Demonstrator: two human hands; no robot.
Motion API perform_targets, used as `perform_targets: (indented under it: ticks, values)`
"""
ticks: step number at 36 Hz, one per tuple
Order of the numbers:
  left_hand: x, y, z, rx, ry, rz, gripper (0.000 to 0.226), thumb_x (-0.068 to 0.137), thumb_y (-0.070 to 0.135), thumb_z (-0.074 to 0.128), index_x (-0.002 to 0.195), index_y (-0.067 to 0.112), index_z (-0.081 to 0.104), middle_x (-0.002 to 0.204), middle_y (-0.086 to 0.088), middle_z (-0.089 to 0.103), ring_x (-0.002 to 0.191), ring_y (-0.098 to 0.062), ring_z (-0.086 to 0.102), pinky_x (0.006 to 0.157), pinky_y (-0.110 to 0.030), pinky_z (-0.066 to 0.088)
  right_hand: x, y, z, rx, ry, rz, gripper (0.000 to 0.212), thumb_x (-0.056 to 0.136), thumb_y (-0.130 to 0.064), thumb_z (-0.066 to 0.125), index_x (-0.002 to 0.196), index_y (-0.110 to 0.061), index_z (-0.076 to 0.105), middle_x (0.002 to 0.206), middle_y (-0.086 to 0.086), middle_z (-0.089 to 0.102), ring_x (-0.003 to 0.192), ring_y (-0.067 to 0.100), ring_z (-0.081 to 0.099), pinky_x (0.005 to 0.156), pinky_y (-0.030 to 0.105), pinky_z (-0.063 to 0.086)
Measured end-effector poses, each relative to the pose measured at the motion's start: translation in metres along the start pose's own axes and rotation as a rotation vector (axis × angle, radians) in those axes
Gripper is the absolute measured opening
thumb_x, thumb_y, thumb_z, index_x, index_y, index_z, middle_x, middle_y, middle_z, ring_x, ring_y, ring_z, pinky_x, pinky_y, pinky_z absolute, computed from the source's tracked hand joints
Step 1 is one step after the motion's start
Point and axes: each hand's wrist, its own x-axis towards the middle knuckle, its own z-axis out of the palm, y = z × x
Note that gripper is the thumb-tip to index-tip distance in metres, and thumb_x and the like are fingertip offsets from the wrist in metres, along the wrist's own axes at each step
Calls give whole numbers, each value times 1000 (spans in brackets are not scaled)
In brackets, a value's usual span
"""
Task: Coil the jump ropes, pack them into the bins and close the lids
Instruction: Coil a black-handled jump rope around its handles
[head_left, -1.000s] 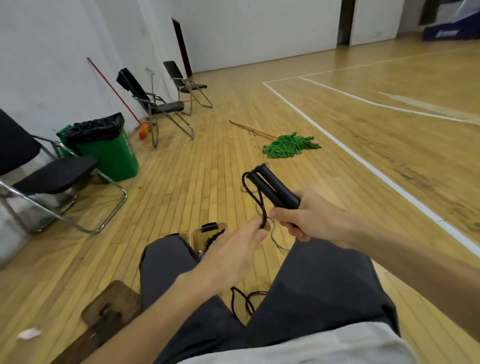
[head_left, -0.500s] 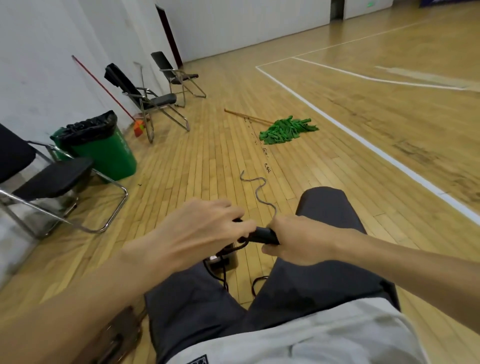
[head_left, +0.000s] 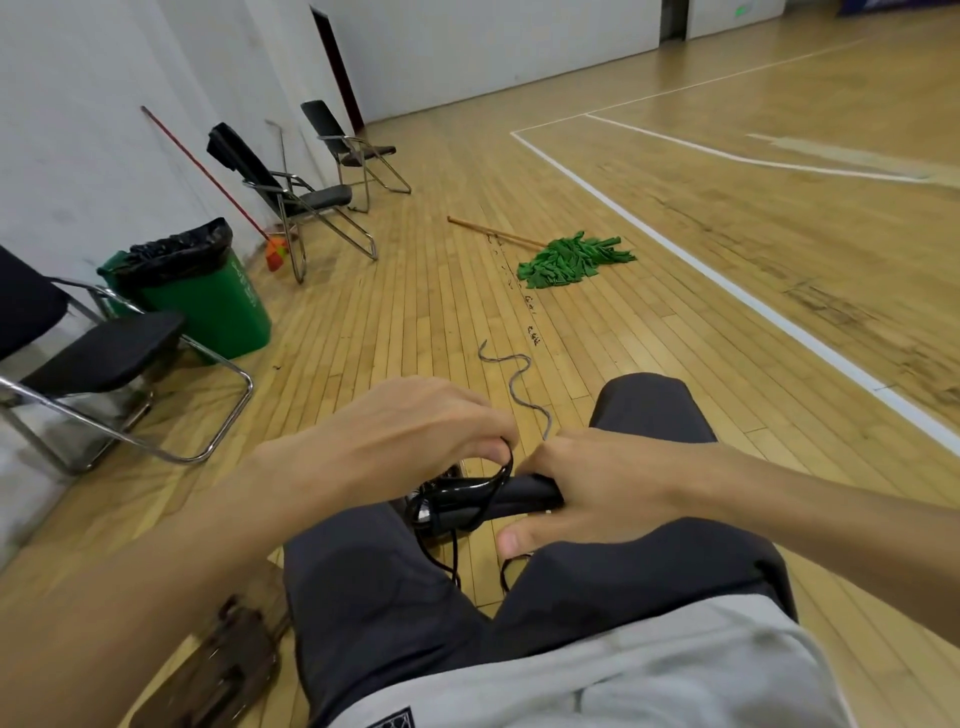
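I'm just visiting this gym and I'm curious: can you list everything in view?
black plastic jump-rope handles: two, black, side by side over the lap
thin black cord: one, black, looped over the handles
wavy grey cord: one, grey, on the floor beyond the knees
green string mop with wooden handle: one, green, lying on the floor
green rubbish bin with black liner: one, green, by the left wall
black metal-framed folding chairs: three, black, along the left wall
red-handled broom: one, red, leaning on the wall
wooden floor: tan, white lines
left hand: pinches the black cord
right hand: grips the handles
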Motion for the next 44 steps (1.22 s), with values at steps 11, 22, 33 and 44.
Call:
perform_targets:
  ticks: [11, 22, 33, 44]
  values:
    - [1, 11, -5, -153, -20, -93, 34, 104, 43, 33, 106, 28, 63, 89, 14, 58, 78, -4, 53, 68, -23, 44, 5, -7, 4, 245, 6, 110, 74, 86, -78, 26, 65, -13, 54, 57, 2, 39, 47, 10, 33, 56, 22, 35]
    - [1, -1, 1, -745, -50, -118, 23, 102, 30, 54, 101, 17, 73, 85, -5, 70, 77, -25, 64, 74, -44, 52, 4, -9, -3, 346, -23, 86, 68, 85, -78, 33, 66, -16, 55, 61, 2, 47, 56, 15, 41, 62, 24, 38]
    - [5, -15, 28, -1278, 184, -273, 30, 100, 20, 51, 78, 33, 67, 55, -3, 53, 39, -9, 43, 38, -20, 35, 7, -2, -24, 591, 126, -32, 70, 93, -75, 32, 74, -13, 60, 63, 9, 49, 54, 23, 37, 54, 30, 32]
    - [4, -2, 37, -1263, 178, -474, 30, 103, 32, 45, 108, 8, 63, 57, 1, 42, 48, -10, 36, 48, -22, 34, 11, 22, -36, 823, 310, 179, 73, 91, -76, 31, 84, -9, 59, 64, 4, 48, 51, 16, 40, 48, 26, 34]
